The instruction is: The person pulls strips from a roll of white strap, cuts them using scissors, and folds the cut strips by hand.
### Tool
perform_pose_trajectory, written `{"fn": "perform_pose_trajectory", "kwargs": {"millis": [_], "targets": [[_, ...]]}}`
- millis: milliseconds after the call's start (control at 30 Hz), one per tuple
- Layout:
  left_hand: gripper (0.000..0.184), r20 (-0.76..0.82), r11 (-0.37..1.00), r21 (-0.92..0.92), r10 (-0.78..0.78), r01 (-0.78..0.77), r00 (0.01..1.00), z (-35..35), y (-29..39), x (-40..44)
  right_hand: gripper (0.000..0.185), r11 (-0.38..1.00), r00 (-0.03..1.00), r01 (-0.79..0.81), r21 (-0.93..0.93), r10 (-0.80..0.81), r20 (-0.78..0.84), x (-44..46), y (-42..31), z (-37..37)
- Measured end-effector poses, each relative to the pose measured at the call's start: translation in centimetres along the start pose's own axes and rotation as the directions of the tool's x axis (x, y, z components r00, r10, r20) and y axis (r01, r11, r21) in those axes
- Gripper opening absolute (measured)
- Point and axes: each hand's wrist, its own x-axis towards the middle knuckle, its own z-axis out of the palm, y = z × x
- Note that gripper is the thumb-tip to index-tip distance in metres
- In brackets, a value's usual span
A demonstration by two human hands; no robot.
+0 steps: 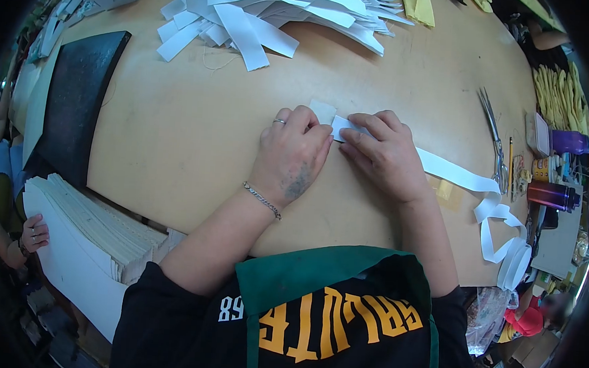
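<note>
My right hand (386, 152) has its fingers pressed together on the end of a white flat band (455, 170), holding it against the table. From there the band runs right to a loosely uncoiled roll (515, 263) at the table's edge. Close beside it, my left hand (296, 151) is closed, fingers curled with their tips down near the band's end; what they pinch, if anything, is hidden. A small pale rectangular piece (322, 110) lies flat just beyond both hands, partly covered by the left fingers.
A heap of cut white strips (249, 32) lies at the back. Scissors (493, 138), a pencil (510, 165) and a purple tumbler (553, 196) are at the right. A black curved board (76, 99) and stacked white sheets (85, 230) stand left, with another person's hand (34, 233) beside them.
</note>
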Motion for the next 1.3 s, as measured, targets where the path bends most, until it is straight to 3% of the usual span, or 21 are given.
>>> {"fn": "perform_pose_trajectory", "kwargs": {"millis": [700, 1300], "targets": [[0.012, -0.025, 0.996, 0.007, 0.091, -0.091, 0.996, 0.4, -0.2, 0.0, 0.029, 0.988, 0.999, -0.049, -0.146, 0.048, -0.014, -0.4, -1.1, 0.8], [0.012, -0.007, 0.993, -0.046, 0.107, -0.107, 0.994, -0.1, -0.3, 0.0, 0.026, 0.993, 0.994, -0.074, -0.092, 0.066, -0.093, -0.6, -1.1, 1.4]]}}
